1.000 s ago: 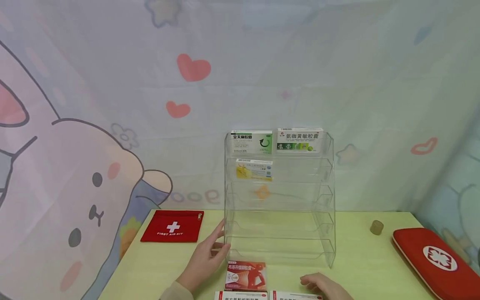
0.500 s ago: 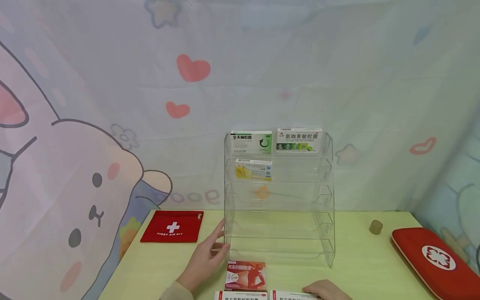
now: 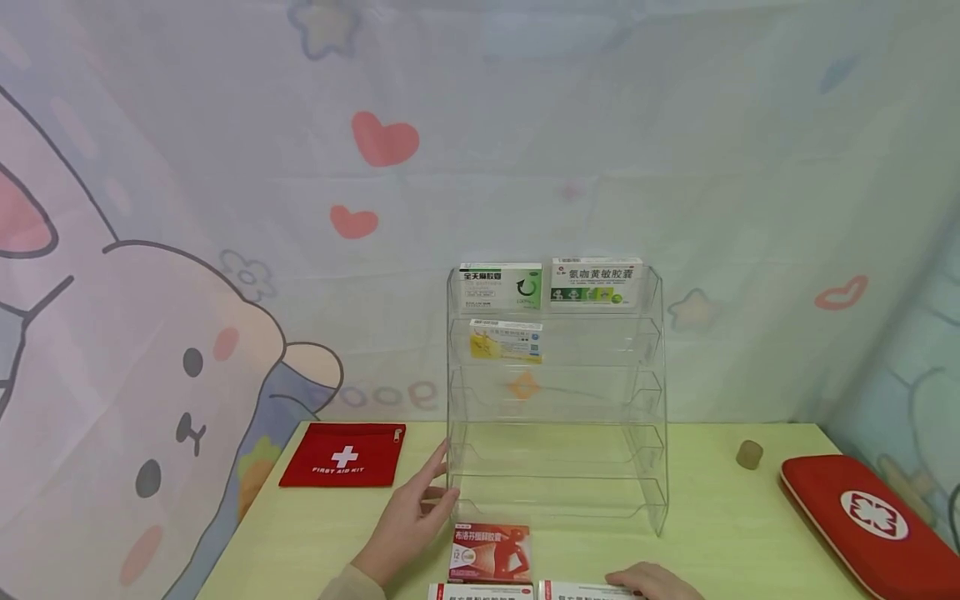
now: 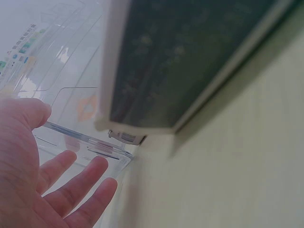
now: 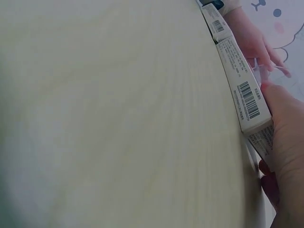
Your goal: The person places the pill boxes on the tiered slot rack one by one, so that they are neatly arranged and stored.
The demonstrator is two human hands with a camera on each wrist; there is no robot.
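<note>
My left hand (image 3: 408,518) is at the left side of a clear tiered display rack (image 3: 557,477), thumb at the edge. In the left wrist view its other fingers are spread and slightly bent beside the clear panel. My right hand (image 3: 655,581) grips the right end of a white medicine box (image 3: 581,591) at the bottom of the head view; the right wrist view shows the thumb on one face and fingers curled at the end. Another white medicine box (image 3: 480,592) lies left of it. A red medicine box (image 3: 490,552) lies before the rack.
On the rack's top tier stand a green-and-white box (image 3: 500,287) and a white box (image 3: 596,284); a yellow-and-white box (image 3: 506,342) is one tier lower. A red first aid pouch (image 3: 343,455) lies left, a red case (image 3: 870,517) right, near a small brown cylinder (image 3: 749,454).
My right hand has come down onto the right end of the white box and now grips it. My left hand has stayed at the rack's side.
</note>
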